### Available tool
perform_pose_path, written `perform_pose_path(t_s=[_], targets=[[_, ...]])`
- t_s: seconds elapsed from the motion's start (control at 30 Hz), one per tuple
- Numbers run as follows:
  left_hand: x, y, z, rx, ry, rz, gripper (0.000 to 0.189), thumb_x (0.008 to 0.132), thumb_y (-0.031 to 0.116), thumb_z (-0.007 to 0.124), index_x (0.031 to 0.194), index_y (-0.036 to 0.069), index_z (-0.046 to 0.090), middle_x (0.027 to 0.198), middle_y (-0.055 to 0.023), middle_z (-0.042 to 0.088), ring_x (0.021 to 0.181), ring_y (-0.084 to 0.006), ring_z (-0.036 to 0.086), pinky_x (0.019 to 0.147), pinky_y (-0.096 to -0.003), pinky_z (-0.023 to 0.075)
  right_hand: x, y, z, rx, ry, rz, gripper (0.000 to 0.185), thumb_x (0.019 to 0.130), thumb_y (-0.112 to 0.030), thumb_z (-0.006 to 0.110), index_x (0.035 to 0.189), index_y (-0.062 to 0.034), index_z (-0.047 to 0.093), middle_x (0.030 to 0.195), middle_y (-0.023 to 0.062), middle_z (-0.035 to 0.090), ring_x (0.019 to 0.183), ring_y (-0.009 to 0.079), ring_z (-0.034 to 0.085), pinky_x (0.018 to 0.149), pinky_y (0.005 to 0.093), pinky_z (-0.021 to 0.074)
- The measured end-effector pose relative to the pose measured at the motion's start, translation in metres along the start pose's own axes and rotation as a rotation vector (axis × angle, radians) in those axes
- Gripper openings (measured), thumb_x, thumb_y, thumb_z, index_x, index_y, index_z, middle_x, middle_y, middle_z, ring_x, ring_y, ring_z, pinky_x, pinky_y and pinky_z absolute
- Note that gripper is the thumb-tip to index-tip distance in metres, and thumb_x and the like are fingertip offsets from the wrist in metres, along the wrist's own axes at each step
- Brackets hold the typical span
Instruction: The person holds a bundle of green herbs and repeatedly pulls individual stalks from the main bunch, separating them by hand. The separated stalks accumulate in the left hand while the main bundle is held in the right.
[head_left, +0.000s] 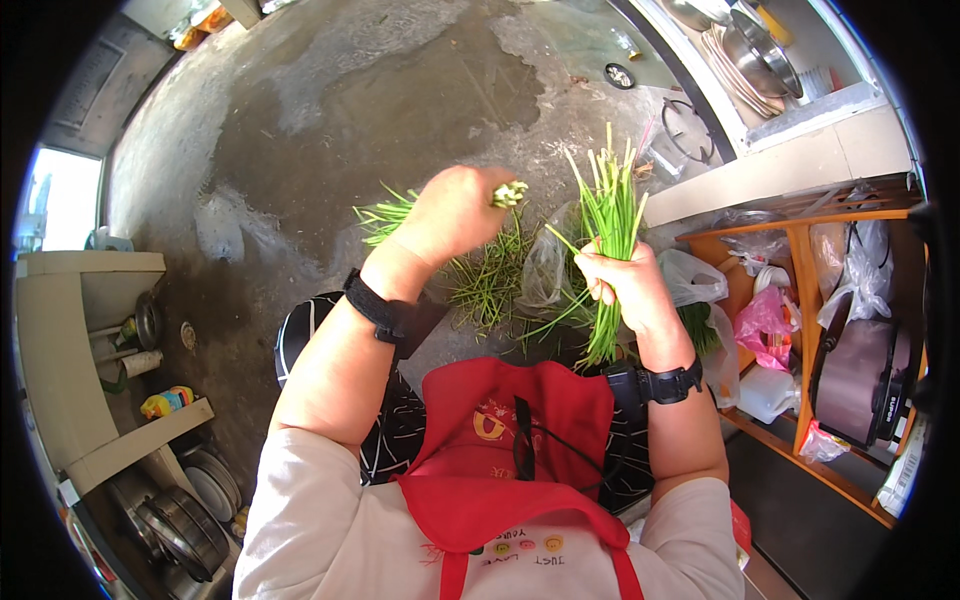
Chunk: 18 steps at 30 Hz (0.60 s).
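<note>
My left hand (461, 206) is closed around a small bunch of green, chive-like stalks (386, 214). Their pale, blunt ends stick out past the fingers to the right, and the thin green tips trail out to the left. A larger upright bunch of similar green stalks (611, 199) is gripped at mid-length in my right hand (622, 277); a few strands hang loose from it. Below and between the hands, a tangled pile of thin green trimmings (487, 289) lies on the concrete floor. Beside the pile is a clear plastic bag (541, 274), partly hidden.
At right, a wooden shelf (802, 300) holds bags and a Supor cooker (859, 375). More greens (697, 326) sit by a white plastic bag (694, 277). A cabinet at left (90, 262) has pans (184, 525). Floor (405, 90) is partly wet-looking; a pot-stand ring (688, 131) lies ahead.
</note>
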<state>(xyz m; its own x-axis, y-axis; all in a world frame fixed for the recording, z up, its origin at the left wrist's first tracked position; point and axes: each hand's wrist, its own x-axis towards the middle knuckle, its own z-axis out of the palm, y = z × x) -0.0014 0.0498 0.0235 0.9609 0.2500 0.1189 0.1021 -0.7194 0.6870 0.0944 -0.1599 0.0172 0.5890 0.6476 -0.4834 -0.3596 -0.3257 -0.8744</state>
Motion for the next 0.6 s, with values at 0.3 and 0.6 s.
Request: perform_pose_path(t_s=[0.3, 0.6], targets=[[0.000, 0.014, 0.013, -0.304, -0.176, -0.133, 0.020, 0.075, 0.019, 0.064, 0.087, 0.002, 0.062, 0.072, -0.0143, 0.061, 0.067, -0.0224, 0.056, 0.064, -0.0336, 0.0443, 0.000, 0.005, 0.006, -0.042, 0.000, -0.068, 0.012, 0.076, -0.012, 0.067, 0.079, -0.0040, 0.059, 0.060, -0.0005, 0.054, 0.042, 0.0037, 0.043, 0.037, 0.0186, 0.0331], [-0.003, 0.021, 0.015, -0.126, -0.101, 0.003, 0.022, 0.072, 0.019, 0.065, 0.089, 0.006, 0.062, 0.073, -0.0197, 0.059, 0.073, -0.0379, 0.056, 0.063, -0.0426, 0.0454, -0.002, -0.003, 0.009, 0.015, -0.060, 0.001, 0.011, 0.078, -0.012, 0.065, 0.082, -0.0028, 0.060, 0.063, 0.0029, 0.057, 0.039, 0.0035, 0.040, 0.036, 0.0185, 0.0290]])
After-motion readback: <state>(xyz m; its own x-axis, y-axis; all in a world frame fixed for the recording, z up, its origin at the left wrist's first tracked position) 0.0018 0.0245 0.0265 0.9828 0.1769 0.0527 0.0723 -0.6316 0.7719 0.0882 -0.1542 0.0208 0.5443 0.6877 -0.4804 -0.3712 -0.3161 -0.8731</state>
